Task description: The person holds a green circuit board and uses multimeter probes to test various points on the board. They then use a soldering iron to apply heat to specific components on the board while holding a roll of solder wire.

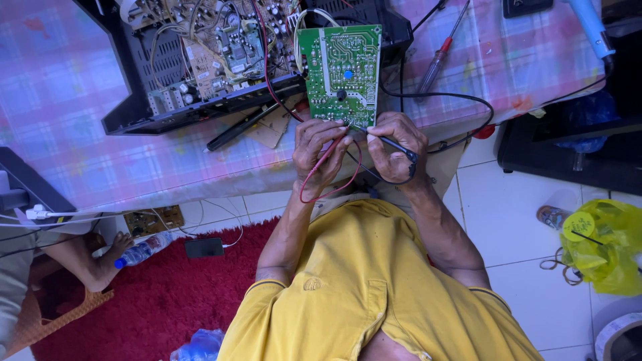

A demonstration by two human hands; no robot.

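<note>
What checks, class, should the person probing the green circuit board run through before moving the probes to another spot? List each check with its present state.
1. Left hand grips the red-wired probe: ok, fingers closed on it.
2. Right hand grips the black probe: ok.
3. Probe tips rest on the lower edge of the green circuit board: ok, though the exact solder points are too small to tell.
4. Board held steady: cannot tell; it stands tilted against the open black chassis.
5. Red wire and black cable free of snags: ok, both hang in loose loops.
6. Screwdriver clear of the board: ok, lying apart on the checked tablecloth.
</note>
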